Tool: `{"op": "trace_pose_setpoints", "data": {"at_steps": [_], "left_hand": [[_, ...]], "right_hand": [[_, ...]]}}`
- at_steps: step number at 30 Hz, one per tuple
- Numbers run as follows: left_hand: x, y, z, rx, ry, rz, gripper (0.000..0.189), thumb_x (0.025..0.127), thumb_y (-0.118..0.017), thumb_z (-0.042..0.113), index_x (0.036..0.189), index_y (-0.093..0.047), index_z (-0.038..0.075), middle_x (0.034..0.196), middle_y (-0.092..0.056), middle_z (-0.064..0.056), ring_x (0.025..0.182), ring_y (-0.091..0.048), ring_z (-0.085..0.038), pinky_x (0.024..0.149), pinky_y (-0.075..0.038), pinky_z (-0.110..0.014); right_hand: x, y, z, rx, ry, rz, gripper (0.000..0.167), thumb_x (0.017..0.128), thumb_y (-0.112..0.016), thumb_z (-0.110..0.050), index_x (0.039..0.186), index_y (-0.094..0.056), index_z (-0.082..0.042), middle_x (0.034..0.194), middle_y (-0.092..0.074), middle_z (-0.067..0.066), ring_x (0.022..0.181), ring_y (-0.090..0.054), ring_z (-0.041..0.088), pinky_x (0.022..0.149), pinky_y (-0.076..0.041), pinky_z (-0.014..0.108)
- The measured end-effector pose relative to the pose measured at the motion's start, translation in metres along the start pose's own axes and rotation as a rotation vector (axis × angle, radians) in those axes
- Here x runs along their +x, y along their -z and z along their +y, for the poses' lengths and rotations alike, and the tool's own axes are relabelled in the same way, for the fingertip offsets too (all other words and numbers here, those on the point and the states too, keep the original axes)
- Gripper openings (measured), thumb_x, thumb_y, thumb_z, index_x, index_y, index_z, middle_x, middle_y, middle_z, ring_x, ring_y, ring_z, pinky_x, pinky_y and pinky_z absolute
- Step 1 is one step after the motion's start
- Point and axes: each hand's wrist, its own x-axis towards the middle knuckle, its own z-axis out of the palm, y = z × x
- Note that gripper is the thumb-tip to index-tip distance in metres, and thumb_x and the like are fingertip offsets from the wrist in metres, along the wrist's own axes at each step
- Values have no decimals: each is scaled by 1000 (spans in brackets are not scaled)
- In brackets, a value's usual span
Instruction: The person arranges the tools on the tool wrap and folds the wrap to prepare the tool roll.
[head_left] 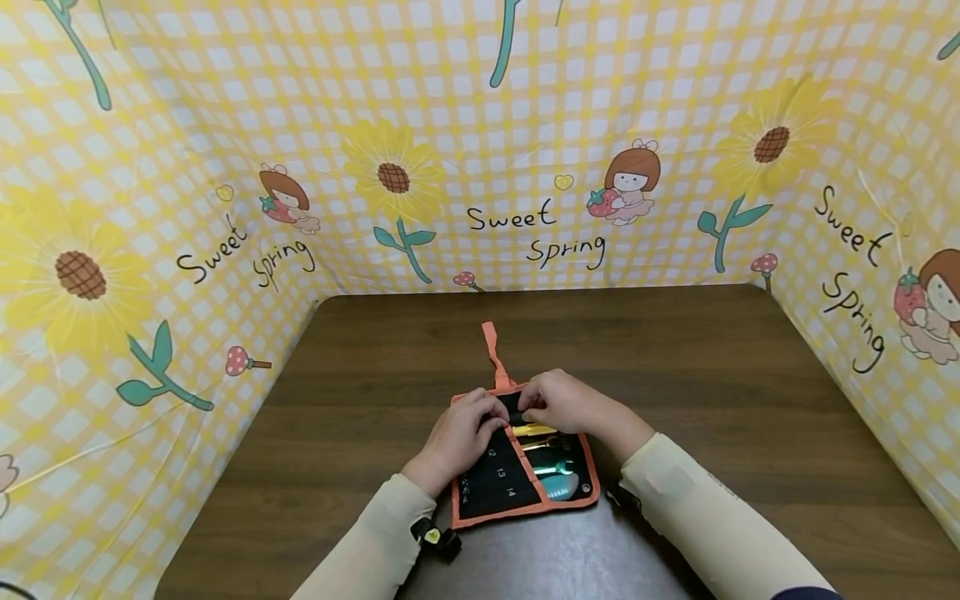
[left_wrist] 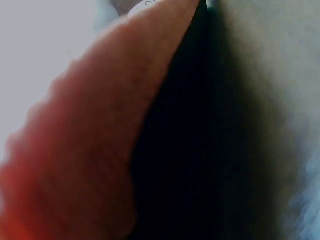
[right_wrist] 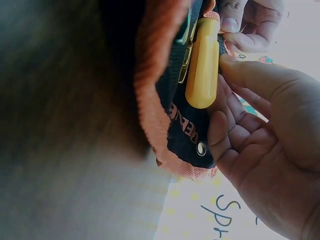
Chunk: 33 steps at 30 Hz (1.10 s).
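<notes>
A black tool pouch [head_left: 483,483] with orange trim lies unrolled on the table, numbers such as 13 and 14 printed on its pockets. At the pocket's orange edge, my left hand [head_left: 467,429] pinches the cloth between thumb and finger. My right hand [head_left: 564,402] bends its fingers down at the upper part; in the right wrist view its fingertips touch the black cloth beside a yellow-handled tool [right_wrist: 203,65]. I cannot tell whether these fingers hold something. Below the yellow handle sit a teal wrench [head_left: 555,468] and a light-blue handle [head_left: 558,486]. Blurred orange trim [left_wrist: 95,130] fills much of the left wrist view.
An orange strap [head_left: 491,346] stretches from the pouch toward the back of the brown wooden table [head_left: 360,358]. Yellow checked cloth [head_left: 517,150] with flowers and lettering encloses the table at the back and both sides.
</notes>
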Motion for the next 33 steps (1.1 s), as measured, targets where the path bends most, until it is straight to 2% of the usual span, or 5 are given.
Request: {"op": "trace_pose_setpoints", "data": {"at_steps": [11,15,22,29,33], "left_hand": [[0,0,1,0,1,6,12,101,-73,18,99,-71,29,101,-59,15,89,-60,-4,77,-54,-29],[0,0,1,5,5,4,11,101,-73,18,100,-71,29,101,-58,15,88,-60,-4,76,-53,-29],[0,2,3,29,16,-6,10,101,-73,19,101,-72,29,101,-58,14,86,-60,-4,75,-53,-30],[-1,7,6,75,49,-51,10,100,-74,22,105,-72,30,104,-58,15,91,-62,-6,80,-54,-32],[-3,12,8,103,58,-66,9,100,-74,26,106,-71,31,102,-58,14,89,-61,-8,79,-53,-33]], "right_hand": [[0,1,-1,-6,-13,-2,8,98,-74,-11,104,-80,-14,98,-72,-5,85,-66,6,78,-57,31],[-3,3,-3,-12,-6,-11,12,98,-75,-11,109,-79,-12,99,-71,-4,85,-66,7,78,-57,31],[-13,8,-6,-45,32,-6,24,97,-76,-13,121,-75,-9,103,-67,-1,87,-64,9,79,-55,32],[-26,10,-2,-44,6,1,25,97,-76,-12,122,-74,-10,111,-68,0,91,-65,11,82,-55,33],[-35,12,2,-32,-5,8,25,95,-77,-11,121,-75,-10,112,-67,0,91,-66,11,82,-56,33]]}}
